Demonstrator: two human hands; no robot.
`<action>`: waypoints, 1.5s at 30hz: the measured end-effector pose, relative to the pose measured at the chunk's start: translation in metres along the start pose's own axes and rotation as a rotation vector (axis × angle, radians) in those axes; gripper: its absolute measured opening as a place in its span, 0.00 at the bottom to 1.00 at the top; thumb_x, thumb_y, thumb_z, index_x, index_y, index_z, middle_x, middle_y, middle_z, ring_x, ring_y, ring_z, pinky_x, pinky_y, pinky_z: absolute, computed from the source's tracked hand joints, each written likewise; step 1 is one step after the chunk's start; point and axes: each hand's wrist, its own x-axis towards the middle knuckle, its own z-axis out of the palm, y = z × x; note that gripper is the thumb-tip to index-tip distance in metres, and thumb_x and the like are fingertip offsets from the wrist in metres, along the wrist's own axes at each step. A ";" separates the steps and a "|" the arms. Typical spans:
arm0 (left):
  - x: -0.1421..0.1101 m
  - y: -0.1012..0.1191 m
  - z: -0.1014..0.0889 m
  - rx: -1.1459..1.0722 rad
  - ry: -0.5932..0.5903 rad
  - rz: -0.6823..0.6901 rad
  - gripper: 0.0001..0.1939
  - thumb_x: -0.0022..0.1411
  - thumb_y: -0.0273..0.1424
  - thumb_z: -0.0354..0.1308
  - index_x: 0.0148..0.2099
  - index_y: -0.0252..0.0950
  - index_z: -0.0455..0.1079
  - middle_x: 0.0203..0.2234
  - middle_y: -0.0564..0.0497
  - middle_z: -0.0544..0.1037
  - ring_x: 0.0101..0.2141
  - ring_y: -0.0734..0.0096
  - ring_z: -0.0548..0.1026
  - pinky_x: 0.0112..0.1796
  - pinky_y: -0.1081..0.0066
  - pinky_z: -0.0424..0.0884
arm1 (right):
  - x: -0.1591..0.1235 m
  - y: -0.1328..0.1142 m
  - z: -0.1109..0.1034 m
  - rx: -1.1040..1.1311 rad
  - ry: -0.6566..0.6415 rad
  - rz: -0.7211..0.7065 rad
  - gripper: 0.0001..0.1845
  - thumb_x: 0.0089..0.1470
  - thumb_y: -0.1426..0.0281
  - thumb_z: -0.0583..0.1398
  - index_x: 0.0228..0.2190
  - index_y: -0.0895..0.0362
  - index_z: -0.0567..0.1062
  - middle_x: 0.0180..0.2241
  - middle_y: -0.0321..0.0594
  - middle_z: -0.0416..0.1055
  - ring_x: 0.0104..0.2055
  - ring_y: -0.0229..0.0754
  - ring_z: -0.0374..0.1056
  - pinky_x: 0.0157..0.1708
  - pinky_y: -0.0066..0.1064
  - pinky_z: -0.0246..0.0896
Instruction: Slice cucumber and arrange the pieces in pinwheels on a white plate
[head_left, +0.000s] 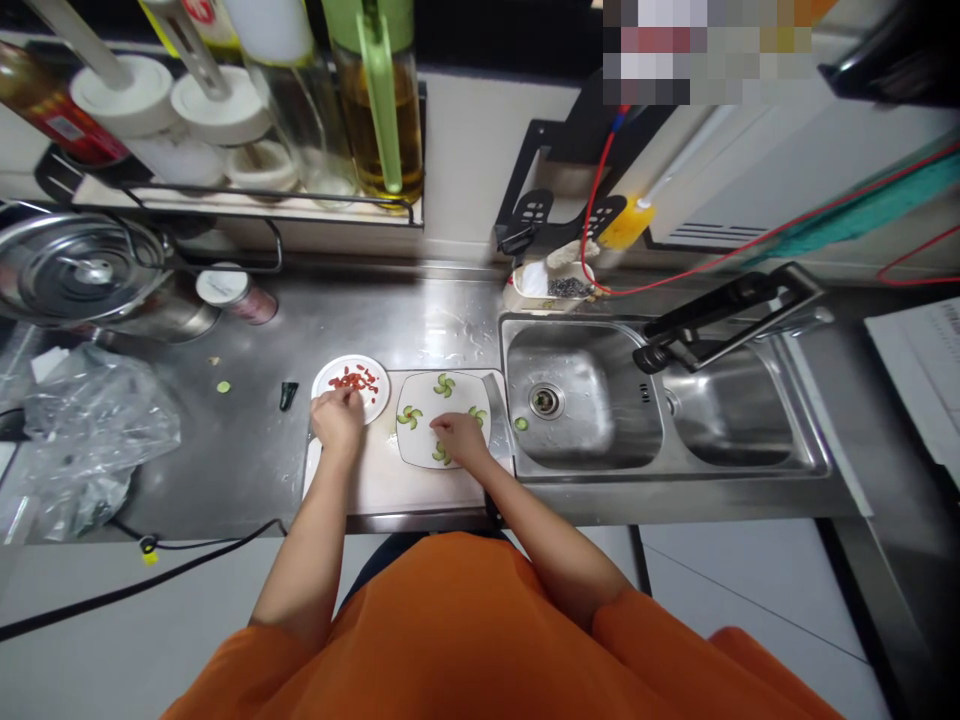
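Observation:
My left hand (337, 418) is closed, its fingertips together over the near edge of a small round white plate (321, 380) that holds red goji berries (358, 379). Whether a berry is between those fingers cannot be seen. Over a squarish white plate (420, 388) my right hand (459, 440) makes a pinch, and anything in it is too small to make out. Green cucumber slices lie fanned in pinwheel shapes on this plate, one at the top (445, 385) and one at the left (409, 417). My right hand partly covers others. Both plates rest on a white cutting board (382, 488).
A knife (501, 425) lies along the board's right edge, beside a double steel sink (592, 400) with a black faucet (701, 315). Leftward are a cucumber end (288, 396), a plastic bag (97, 420), a lidded jar (238, 292) and a steel pot (82, 270). Seasoning bottles stand on a rack (262, 205).

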 end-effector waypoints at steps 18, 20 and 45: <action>-0.020 0.066 -0.008 -0.242 -0.138 0.309 0.08 0.57 0.32 0.54 0.32 0.38 0.75 0.29 0.49 0.77 0.35 0.63 0.71 0.43 0.64 0.65 | 0.006 -0.002 -0.027 -0.105 0.099 -0.066 0.12 0.52 0.75 0.56 0.32 0.55 0.79 0.34 0.37 0.77 0.39 0.41 0.69 0.48 0.32 0.55; -0.019 0.085 0.001 -0.266 -0.225 0.384 0.07 0.57 0.31 0.55 0.33 0.39 0.75 0.30 0.49 0.77 0.35 0.63 0.71 0.43 0.63 0.65 | 0.012 -0.002 -0.033 -0.139 0.130 -0.068 0.12 0.52 0.75 0.55 0.34 0.55 0.79 0.35 0.38 0.77 0.40 0.41 0.69 0.49 0.32 0.53; -0.019 0.110 0.039 -0.242 -0.383 0.463 0.06 0.55 0.29 0.56 0.31 0.37 0.76 0.28 0.48 0.78 0.33 0.63 0.72 0.41 0.63 0.66 | 0.059 0.008 -0.040 -0.137 0.146 -0.052 0.10 0.51 0.73 0.57 0.31 0.54 0.80 0.32 0.36 0.77 0.36 0.40 0.70 0.45 0.30 0.56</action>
